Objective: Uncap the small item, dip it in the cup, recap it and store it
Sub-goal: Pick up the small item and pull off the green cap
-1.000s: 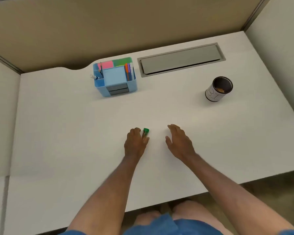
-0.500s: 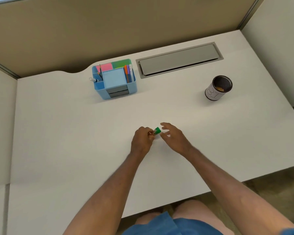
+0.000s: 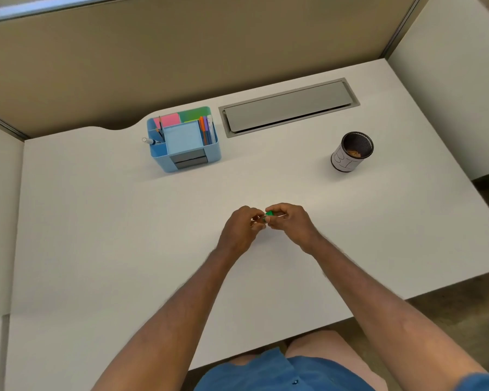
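Over white desk [image 3: 96, 235], we held the small item [image 3: 261, 220] crosswise between hands: left hand [image 3: 242, 228] pinching body, right hand [image 3: 290, 220] pinching green cap [image 3: 269, 213].

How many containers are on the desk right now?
2. A blue organizer sits at the back, left of centre, holding pens and notes. A black mesh cup stands at the right. Nothing seems hidden behind the hands.
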